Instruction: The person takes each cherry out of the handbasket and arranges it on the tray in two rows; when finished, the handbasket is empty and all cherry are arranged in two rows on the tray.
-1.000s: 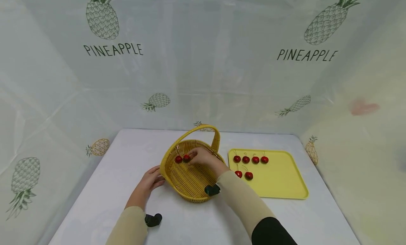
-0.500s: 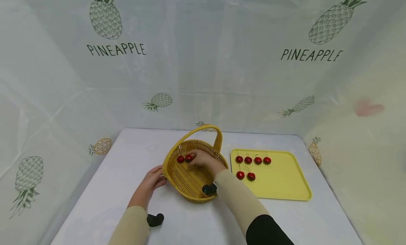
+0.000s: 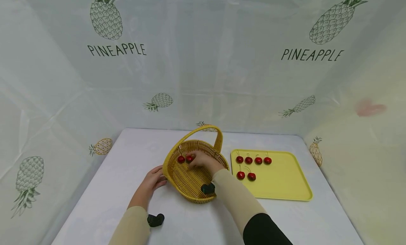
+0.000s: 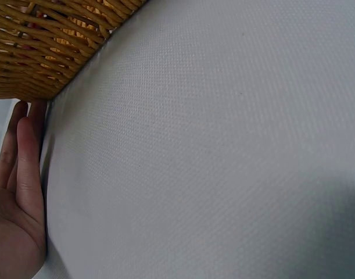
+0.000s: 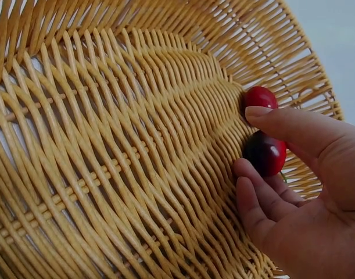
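A yellow wicker basket [image 3: 190, 188] with an arched handle stands mid-table. My left hand [image 3: 153, 180] rests at its left side; in the left wrist view its straight fingers [image 4: 27, 168] reach the basket's lower edge. My right hand [image 3: 203, 160] is inside the basket, towards the far left of its floor. Thumb and fingers hold a dark red cherry [image 5: 265, 153] between them, low against the weave. Right beside it lies another red cherry [image 5: 261, 99], partly covered by the thumb. The held cherry's underside is hidden.
To the right of the basket lies a yellow tray [image 3: 282, 178]. Several stemmed cherries [image 3: 258, 160] sit on its left part in two rows. The basket's handle [image 3: 190, 134] arches over its far side. A white pineapple-print sheet [image 3: 203, 72] hangs behind the white table [image 3: 95, 202].
My right wrist has shifted slightly left while its fingers stay at the same cherry. The left hand keeps its place by the basket. The head view has turned a little.
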Tool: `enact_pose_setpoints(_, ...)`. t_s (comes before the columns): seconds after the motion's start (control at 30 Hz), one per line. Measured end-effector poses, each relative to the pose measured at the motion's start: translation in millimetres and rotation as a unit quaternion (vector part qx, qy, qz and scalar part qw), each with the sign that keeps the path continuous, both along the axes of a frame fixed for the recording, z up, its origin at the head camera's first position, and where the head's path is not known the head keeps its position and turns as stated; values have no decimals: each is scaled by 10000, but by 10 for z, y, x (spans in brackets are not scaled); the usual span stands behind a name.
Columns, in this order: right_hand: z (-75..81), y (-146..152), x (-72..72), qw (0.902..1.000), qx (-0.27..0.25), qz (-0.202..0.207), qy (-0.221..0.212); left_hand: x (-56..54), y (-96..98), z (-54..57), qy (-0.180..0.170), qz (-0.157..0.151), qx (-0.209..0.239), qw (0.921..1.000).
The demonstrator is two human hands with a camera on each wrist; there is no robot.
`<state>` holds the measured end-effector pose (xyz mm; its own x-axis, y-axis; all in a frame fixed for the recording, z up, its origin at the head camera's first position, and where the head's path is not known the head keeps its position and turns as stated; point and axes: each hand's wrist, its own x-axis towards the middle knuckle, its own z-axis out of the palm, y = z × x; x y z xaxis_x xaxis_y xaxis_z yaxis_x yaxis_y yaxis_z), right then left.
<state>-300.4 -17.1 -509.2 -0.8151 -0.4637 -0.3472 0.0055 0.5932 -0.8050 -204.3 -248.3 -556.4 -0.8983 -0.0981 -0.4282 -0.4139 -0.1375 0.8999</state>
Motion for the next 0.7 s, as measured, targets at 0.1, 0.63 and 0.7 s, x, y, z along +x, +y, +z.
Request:
enact_pose_setpoints(0.1,3,17,-1,9998,110,-45,137,-5,4,-9,-6,2,6,10000)
enact_pose_setpoints(0.63,232,242,114,9983,35,90,573,-5,-4,-20,-29,-21,7,10000)
enact_pose_setpoints(0.7,274,276,144,9984,9,61,563,-9,-4,-18,-34,-24,4,10000)
